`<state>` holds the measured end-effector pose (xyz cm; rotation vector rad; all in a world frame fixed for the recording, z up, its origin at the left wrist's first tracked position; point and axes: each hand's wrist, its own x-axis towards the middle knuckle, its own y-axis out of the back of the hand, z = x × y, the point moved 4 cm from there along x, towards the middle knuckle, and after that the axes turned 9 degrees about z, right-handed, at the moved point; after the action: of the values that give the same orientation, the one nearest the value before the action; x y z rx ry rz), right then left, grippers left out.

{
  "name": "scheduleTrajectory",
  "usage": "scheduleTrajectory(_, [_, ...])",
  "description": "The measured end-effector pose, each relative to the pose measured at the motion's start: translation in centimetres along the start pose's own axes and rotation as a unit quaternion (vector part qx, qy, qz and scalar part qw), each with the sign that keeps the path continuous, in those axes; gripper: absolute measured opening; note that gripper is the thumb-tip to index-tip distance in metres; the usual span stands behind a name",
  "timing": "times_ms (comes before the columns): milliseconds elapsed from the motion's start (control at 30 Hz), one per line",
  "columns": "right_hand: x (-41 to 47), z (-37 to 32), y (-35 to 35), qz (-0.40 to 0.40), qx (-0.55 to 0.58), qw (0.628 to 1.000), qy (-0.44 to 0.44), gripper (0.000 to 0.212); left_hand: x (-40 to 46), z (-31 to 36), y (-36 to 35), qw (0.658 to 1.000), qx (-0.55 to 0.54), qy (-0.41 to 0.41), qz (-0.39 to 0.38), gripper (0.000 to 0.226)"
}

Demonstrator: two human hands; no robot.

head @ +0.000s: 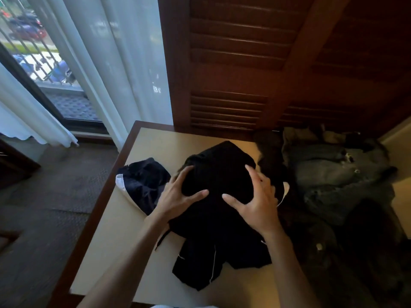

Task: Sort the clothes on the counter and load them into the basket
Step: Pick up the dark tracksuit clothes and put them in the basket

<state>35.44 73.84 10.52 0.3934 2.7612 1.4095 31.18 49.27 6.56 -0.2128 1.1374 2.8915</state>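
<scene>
Black garment point(219, 174), both hands splayed on top

1. Beyond the hands we see dark wooden louvred doors point(240, 63) along the far wall.
2. Up and to their left hang white sheer curtains point(115, 63), lit by daylight.
3. Further left a glass door point(33, 52) shows railings and parked vehicles outside.
4. Left of the hands, dark patterned carpet point(55, 185) covers the floor.
5. Warm light falls on the beige top point(155, 143) just past the hands.
</scene>
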Motion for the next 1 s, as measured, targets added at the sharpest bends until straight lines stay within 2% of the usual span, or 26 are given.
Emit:
scheduleTrajectory(67, [1.5, -1.3, -3.8, -0.086, -0.023, 0.995, -0.036, 0.123, 1.2, 0.4, -2.0, 0.999, 0.011, -0.038, -0.033, 0.085])
scheduleTrajectory(133, [2.3, -0.5, -7.4, -0.168, -0.092, 0.98, -0.054, 0.129, 2.1, 0.8, -2.6, 0.998, 0.008, -0.064, -0.019, 0.07])
scheduleTrajectory(167, [3.1, 0.0, -8.1, -0.187, -0.082, 0.977, -0.063, 0.122, 2.6, 1.1, -2.3, 0.997, -0.007, -0.068, -0.02, 0.067])
scheduleTrajectory(200, [4.3, 0.3, -7.9, -0.199, -0.03, 0.977, -0.075, 0.105, 3.1, 1.3, -1.7, 0.997, -0.016, -0.071, -0.02, 0.067])
scheduleTrajectory(267, [7.5, 0.0, -5.6, -0.18, 0.078, 0.978, -0.077, 0.062, 4.2, 1.7, 0.7, 0.996, -0.024, -0.081, 0.007, 0.063])
scheduleTrajectory(300, [9.2, -0.2, -3.9, -0.152, 0.113, 0.979, -0.082, 0.046, 4.9, 1.9, 1.9, 0.995, -0.023, -0.093, 0.03, 0.059])
scheduleTrajectory(367, [12.6, -1.0, 0.2, -0.068, 0.152, 0.982, -0.092, 0.038, 6.0, 2.7, 4.5, 0.989, -0.028, -0.115, 0.089, 0.053])
scheduleTrajectory(467, [15.6, -3.3, 7.4, 0.12, 0.186, 0.973, -0.068, 0.024, 6.8, 4.5, 8.4, 0.972, -0.009, -0.135, 0.192, 0.049])
scheduleTrajectory(567, [15.4, -5.5, 15.5, 0.352, 0.256, 0.9, -0.032, 0.021, 5.7, 5.5, 10.2, 0.936, -0.01, -0.152, 0.319, 0.038])
scheduleTrajectory(633, [14.6, -5.9, 19.7, 0.488, 0.274, 0.829, 0.02, 0.02, 4.6, 5.3, 8.4, 0.938, -0.034, -0.135, 0.318, 0.033])
scheduleTrajectory(667, [14.1, -5.8, 20.8, 0.526, 0.272, 0.805, 0.049, 0.019, 3.7, 4.9, 6.6, 0.952, -0.032, -0.12, 0.278, 0.038])
scheduleTrajectory(700, [13.8, -5.6, 20.9, 0.532, 0.256, 0.804, 0.067, 0.02, 3.0, 4.3, 4.2, 0.972, -0.02, -0.097, 0.211, 0.051])
scheduleTrajectory(733, [13.7, -5.1, 20.2, 0.517, 0.217, 0.825, 0.075, 0.025, 2.3, 3.5, 1.5, 0.99, -0.001, -0.066, 0.124, 0.069])
scheduleTrajectory(767, [13.6, -4.6, 18.8, 0.479, 0.156, 0.861, 0.07, 0.035, 1.6, 2.7, -1.3, 0.999, 0.029, -0.033, 0.032, 0.087])
scheduleTrajectory(833, [13.2, -2.0, 14.1, 0.341, -0.011, 0.939, 0.041, 0.062, 0.1, 0.7, -6.7, 0.989, 0.104, -0.002, -0.103, 0.108])
scheduleTrajectory(900, [11.8, 2.4, 8.1, 0.149, -0.148, 0.978, -0.01, 0.068, -1.2, -1.1, -10.6, 0.973, 0.172, -0.01, -0.155, 0.105])
scheduleTrajectory(967, [8.9, 7.3, 2.3, -0.029, -0.202, 0.974, -0.097, 0.063, -1.6, -2.3, -12.1, 0.962, 0.227, -0.029, -0.146, 0.088])
scheduleTrajectory(1000, [6.9, 9.1, -0.1, -0.097, -0.199, 0.966, -0.133, 0.067, -1.5, -2.8, -12.0, 0.96, 0.246, -0.038, -0.13, 0.079])
